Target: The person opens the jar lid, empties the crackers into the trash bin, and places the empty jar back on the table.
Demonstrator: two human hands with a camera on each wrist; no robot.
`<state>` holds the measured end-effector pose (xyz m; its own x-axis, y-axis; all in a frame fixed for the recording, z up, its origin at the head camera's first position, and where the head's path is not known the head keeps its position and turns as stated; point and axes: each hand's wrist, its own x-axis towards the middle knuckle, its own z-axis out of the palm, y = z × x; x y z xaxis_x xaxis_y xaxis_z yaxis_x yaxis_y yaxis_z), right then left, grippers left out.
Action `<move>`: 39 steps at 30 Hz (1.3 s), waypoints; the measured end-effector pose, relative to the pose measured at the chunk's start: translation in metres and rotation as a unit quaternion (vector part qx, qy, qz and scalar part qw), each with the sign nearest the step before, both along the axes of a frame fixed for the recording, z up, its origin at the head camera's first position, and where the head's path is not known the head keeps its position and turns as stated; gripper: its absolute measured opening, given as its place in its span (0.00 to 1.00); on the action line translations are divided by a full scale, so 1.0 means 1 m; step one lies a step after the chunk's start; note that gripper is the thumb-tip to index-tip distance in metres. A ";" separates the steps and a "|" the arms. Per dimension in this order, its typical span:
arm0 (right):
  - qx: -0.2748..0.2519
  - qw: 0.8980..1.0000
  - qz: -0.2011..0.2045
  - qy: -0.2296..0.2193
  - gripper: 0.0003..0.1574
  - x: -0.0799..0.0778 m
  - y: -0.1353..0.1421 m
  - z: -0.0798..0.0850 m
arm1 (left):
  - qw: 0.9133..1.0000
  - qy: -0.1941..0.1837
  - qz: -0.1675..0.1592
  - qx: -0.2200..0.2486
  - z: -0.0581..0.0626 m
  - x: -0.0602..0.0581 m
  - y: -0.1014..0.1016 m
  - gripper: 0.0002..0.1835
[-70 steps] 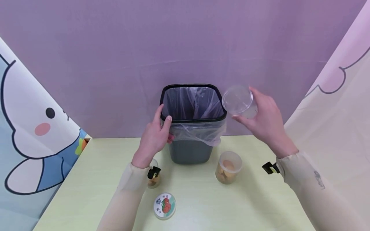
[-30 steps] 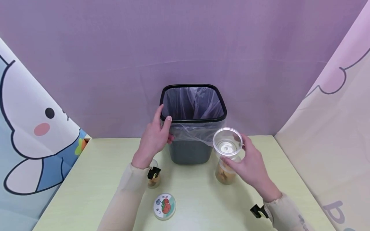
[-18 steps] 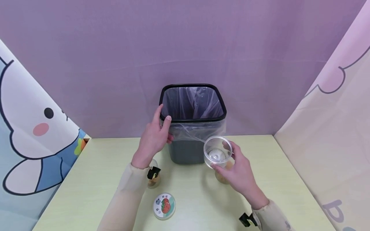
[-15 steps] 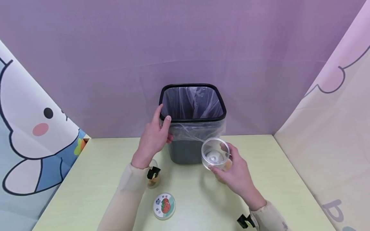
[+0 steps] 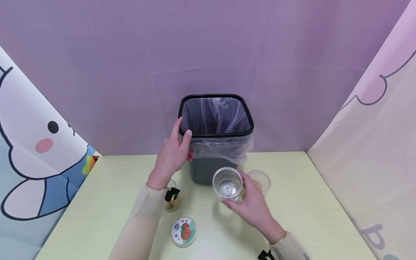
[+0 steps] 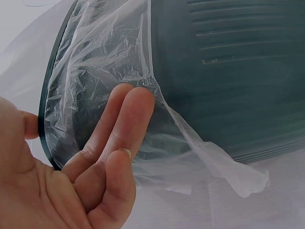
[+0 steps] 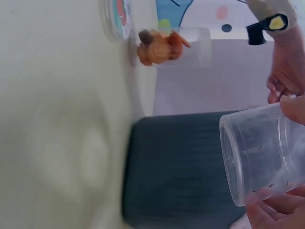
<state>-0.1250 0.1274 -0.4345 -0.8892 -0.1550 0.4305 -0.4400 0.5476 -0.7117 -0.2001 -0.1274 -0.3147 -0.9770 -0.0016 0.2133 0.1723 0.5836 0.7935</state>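
Note:
My left hand (image 5: 170,155) grips the rim of a grey trash bin (image 5: 206,171) at its near left corner; in the left wrist view two fingers (image 6: 133,114) lie against the outside, over the clear bag (image 6: 105,47). A clear plastic jar (image 5: 227,184), with nothing visible inside, is held by my right hand (image 5: 253,207) in front of the bin, above the table. Partly behind that hand stands another jar (image 5: 261,180), its contents mostly hidden. A jar with orange-brown pieces (image 7: 162,47) stands by my left wrist, half covered in the head view.
A round lid with a tomato-like picture (image 5: 184,232) lies on the pale table (image 5: 107,213) near the front. Behind the bin hangs a purple cloth (image 5: 130,72). Printed cartoon cloths (image 5: 29,151) bound the left and right sides.
My right hand has brought the clear jar from beside the bin's rim down and left, past the filled jar, to in front of the bin. The left hand stays at the rim.

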 end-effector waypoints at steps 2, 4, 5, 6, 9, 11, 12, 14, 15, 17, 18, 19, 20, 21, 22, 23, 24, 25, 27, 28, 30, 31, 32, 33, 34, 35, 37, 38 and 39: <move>-0.003 1.000 0.002 -0.012 0.59 0.001 -0.003 -0.003 | 1.000 0.000 0.000 0.001 0.000 0.000 0.000 0.36; -0.010 1.000 0.004 -0.025 0.58 0.001 -0.006 -0.007 | 1.000 0.000 -0.001 0.002 0.000 0.000 0.000 0.36; -0.015 0.999 0.005 -0.034 0.58 0.000 -0.007 -0.009 | 1.000 0.001 -0.001 0.002 0.000 0.000 0.000 0.36; -0.021 0.999 0.007 -0.042 0.58 0.000 -0.009 -0.011 | 1.000 0.001 -0.002 0.002 0.000 0.000 -0.001 0.36; -0.042 0.997 0.013 -0.069 0.58 -0.001 -0.012 -0.016 | 1.000 0.004 -0.004 0.002 0.000 0.001 -0.001 0.37; -0.051 0.995 0.018 -0.088 0.58 -0.001 -0.014 -0.021 | 1.000 0.005 -0.004 0.003 0.000 0.001 -0.001 0.37; -0.056 0.994 0.021 -0.097 0.58 -0.001 -0.015 -0.023 | 1.000 0.004 -0.004 0.004 0.000 0.001 -0.001 0.37; -0.059 0.992 0.026 -0.112 0.58 -0.002 -0.017 -0.028 | 1.000 0.004 -0.003 0.004 0.000 0.001 -0.001 0.37; -0.057 0.991 0.027 -0.119 0.58 -0.002 -0.018 -0.030 | 1.000 0.005 -0.003 0.003 0.000 0.001 -0.001 0.37; -0.050 0.990 0.026 -0.127 0.58 -0.002 -0.020 -0.035 | 1.000 0.007 -0.002 0.001 0.000 0.002 -0.001 0.37; -0.045 0.990 0.025 -0.131 0.57 -0.002 -0.021 -0.036 | 1.000 0.008 -0.002 0.000 0.000 0.002 -0.001 0.37; -0.041 0.990 0.023 -0.135 0.57 -0.003 -0.021 -0.038 | 1.000 0.010 -0.002 -0.001 0.000 0.002 -0.001 0.37; -0.035 0.990 0.022 -0.138 0.58 -0.003 -0.022 -0.040 | 1.000 0.011 -0.002 -0.003 0.001 0.002 -0.001 0.36; -0.034 0.989 0.022 -0.144 0.58 -0.004 -0.023 -0.041 | 1.000 0.012 -0.003 -0.005 0.001 0.002 -0.001 0.36; -0.034 0.988 0.022 -0.149 0.58 -0.005 -0.023 -0.043 | 1.000 0.012 -0.002 -0.005 0.001 0.002 0.000 0.36; -0.036 0.987 0.024 -0.157 0.58 -0.006 -0.024 -0.044 | 1.000 0.013 -0.002 -0.004 0.001 0.002 0.000 0.36; -0.043 0.985 0.028 -0.162 0.58 -0.007 -0.024 -0.046 | 1.000 0.013 -0.002 -0.005 0.001 0.002 0.000 0.36; -0.046 0.984 0.030 -0.168 0.58 -0.009 -0.025 -0.047 | 1.000 0.013 -0.002 -0.005 0.001 0.002 0.000 0.36; -0.052 0.983 0.033 -0.175 0.58 -0.010 -0.025 -0.051 | 1.000 0.014 -0.002 -0.005 0.000 0.002 0.000 0.36; -0.055 0.982 0.034 -0.177 0.57 -0.011 -0.025 -0.052 | 1.000 0.015 -0.001 -0.004 0.000 0.002 0.000 0.37; -0.056 0.981 0.032 -0.181 0.58 -0.013 -0.025 -0.056 | 1.000 0.016 -0.001 -0.006 0.000 0.002 -0.001 0.37; -0.054 0.981 0.029 -0.183 0.58 -0.014 -0.025 -0.057 | 1.000 0.017 -0.002 -0.006 0.000 0.002 -0.001 0.37; -0.054 0.981 0.026 -0.184 0.58 -0.015 -0.026 -0.059 | 1.000 0.017 -0.002 -0.006 0.000 0.002 -0.001 0.37; -0.054 0.981 0.024 -0.186 0.58 -0.015 -0.026 -0.060 | 1.000 0.017 -0.001 -0.005 0.000 0.002 -0.001 0.37; -0.055 0.980 0.022 -0.188 0.57 -0.016 -0.026 -0.061 | 1.000 0.017 -0.001 -0.006 0.000 0.001 -0.001 0.37; -0.057 0.980 0.021 -0.190 0.57 -0.017 -0.026 -0.062 | 1.000 0.017 -0.002 -0.008 0.000 0.001 -0.001 0.37; -0.060 0.979 0.019 -0.193 0.57 -0.018 -0.026 -0.064 | 1.000 0.017 -0.002 -0.006 0.000 0.001 -0.001 0.37; -0.060 0.980 0.021 -0.190 0.57 -0.018 -0.026 -0.065 | 1.000 0.017 -0.001 -0.005 -0.001 0.001 -0.001 0.37; -0.059 0.980 0.021 -0.191 0.57 -0.019 -0.026 -0.066 | 1.000 0.017 -0.002 -0.005 -0.001 0.001 0.000 0.37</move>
